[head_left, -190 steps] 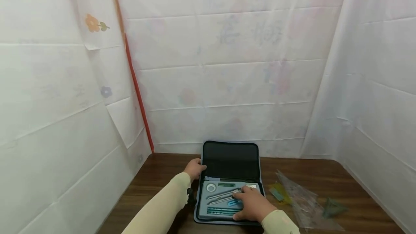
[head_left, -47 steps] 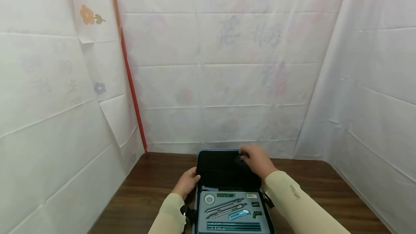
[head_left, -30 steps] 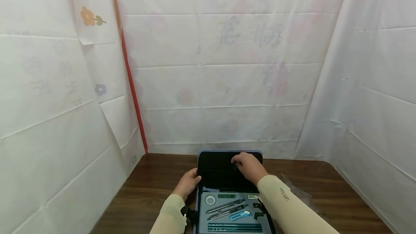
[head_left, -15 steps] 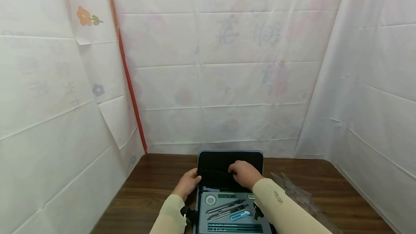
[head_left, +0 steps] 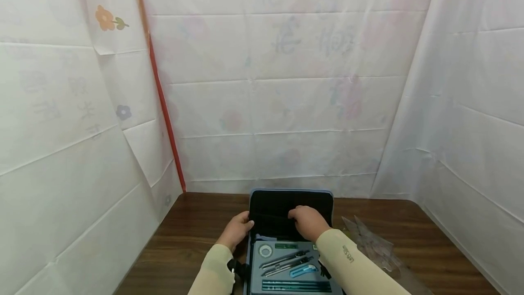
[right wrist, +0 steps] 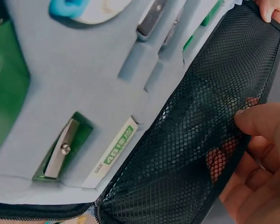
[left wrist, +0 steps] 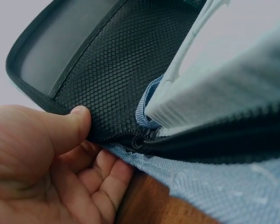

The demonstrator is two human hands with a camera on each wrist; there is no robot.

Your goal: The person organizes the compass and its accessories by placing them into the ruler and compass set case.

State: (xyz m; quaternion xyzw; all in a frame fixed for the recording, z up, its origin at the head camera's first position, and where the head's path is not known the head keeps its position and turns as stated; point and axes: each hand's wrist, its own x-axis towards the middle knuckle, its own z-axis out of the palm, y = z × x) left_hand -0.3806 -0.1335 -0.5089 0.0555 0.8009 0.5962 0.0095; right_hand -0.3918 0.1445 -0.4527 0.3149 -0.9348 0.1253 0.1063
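A zippered stationery case stands unfolded, its black-lined lid (head_left: 268, 200) raised at the back. My left hand (head_left: 236, 231) holds the lid's left edge, thumb on the inner side and fingers curled behind. Across the lid runs a black mesh pocket (right wrist: 191, 126). My right hand (head_left: 309, 223) pinches the pocket's upper edge, with thumb in front and fingertips showing through the mesh behind. In the grey tray (head_left: 256, 281) lie a roll of tape (head_left: 265, 251), two compasses (head_left: 286, 265), a blue utility knife (head_left: 303, 271) and pencils (head_left: 296, 286). The right wrist view shows a sharpener (right wrist: 63, 148) and a 4B eraser (right wrist: 113, 150).
Clear plastic triangular pieces (head_left: 374, 245) lie on the brown wooden table (head_left: 196, 222) to the right, partly behind my right sleeve. White cloth (head_left: 262, 104) hangs around the table's back and sides.
My right hand, over the tray at first, was later near the lid's upper right; it has since come down and left to the pocket's edge. The left hand has stayed put over the last second.
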